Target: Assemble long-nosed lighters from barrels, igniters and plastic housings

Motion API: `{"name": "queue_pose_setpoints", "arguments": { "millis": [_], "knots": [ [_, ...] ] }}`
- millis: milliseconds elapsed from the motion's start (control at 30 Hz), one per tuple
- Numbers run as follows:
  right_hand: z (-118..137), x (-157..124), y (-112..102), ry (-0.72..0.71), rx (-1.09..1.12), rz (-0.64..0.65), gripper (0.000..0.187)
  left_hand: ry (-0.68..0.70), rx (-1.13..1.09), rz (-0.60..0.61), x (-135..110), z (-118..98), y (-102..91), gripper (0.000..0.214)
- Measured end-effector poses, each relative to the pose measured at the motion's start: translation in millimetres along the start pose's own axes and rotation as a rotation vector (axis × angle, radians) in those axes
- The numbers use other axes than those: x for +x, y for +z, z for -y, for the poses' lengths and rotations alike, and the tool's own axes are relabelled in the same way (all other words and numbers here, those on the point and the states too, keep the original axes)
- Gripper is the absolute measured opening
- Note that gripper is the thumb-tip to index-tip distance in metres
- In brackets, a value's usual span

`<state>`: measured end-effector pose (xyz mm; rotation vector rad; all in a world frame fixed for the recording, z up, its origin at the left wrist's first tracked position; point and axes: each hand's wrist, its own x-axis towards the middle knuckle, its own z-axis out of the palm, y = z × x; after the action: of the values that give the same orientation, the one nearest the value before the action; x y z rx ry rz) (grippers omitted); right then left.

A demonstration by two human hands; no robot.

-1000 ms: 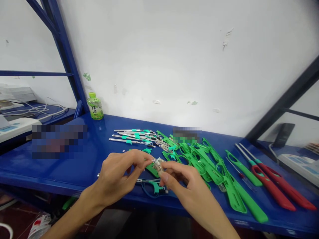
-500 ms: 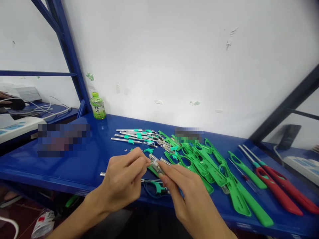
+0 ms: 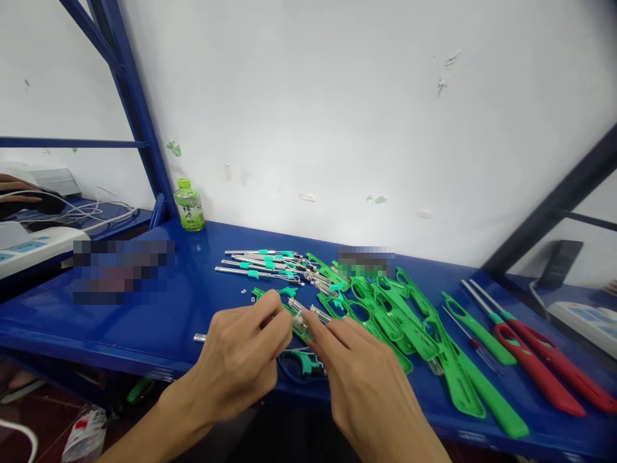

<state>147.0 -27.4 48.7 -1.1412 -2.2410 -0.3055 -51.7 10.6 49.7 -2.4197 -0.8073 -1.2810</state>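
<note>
My left hand (image 3: 245,354) is closed, its thumb and forefinger pinched against the near end of a small clear plastic lighter fuel tank (image 3: 301,321). What sits between those fingertips is hidden. My right hand (image 3: 366,366) holds the tank from the other side, forefinger laid along it. Beneath both hands lies a lighter assembly with a teal trigger (image 3: 306,363) and a dark wire loop. A metal lighter tube (image 3: 199,337) pokes out left of my left hand. Two tiny white bits (image 3: 253,299) rest just beyond it.
Behind my hands lie several metal lighter tubes (image 3: 236,271) with teal parts. Green lighter shell halves (image 3: 385,308) are heaped to the right, then a screwdriver (image 3: 482,354) and two red lighters (image 3: 540,370). A green bottle (image 3: 189,206) stands by the wall. Another person's hand (image 3: 19,186) is far left.
My left hand has shifted slightly right and down, and my right forefinger has stretched further over the tank. A second white bit now shows on the table. The other person's hand has moved further into view.
</note>
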Motion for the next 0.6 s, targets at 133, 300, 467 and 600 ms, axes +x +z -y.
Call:
{"name": "queue_pose_setpoints", "arguments": {
  "millis": [133,300,467,600],
  "knots": [
    [-2.7,1.3,-1.8,-0.019,0.055,0.029,0.049,0.008,0.013,0.001,-0.6,-2.4,-1.0,0.036],
    [-4.9,2.4,-2.3,-0.013,0.144,0.058,0.050,0.004,0.042,0.007,-1.4,-4.3,-1.5,0.035],
    [-4.5,2.7,-7.5,0.082,0.269,0.186,0.048,-0.020,0.064,0.043,-2.2,-2.8,-1.7,0.033],
    [-8.0,2.7,-17.6,0.202,0.377,0.231,0.037,-0.082,0.017,0.061,-1.7,-3.5,-1.5,0.032]
  ]
}}
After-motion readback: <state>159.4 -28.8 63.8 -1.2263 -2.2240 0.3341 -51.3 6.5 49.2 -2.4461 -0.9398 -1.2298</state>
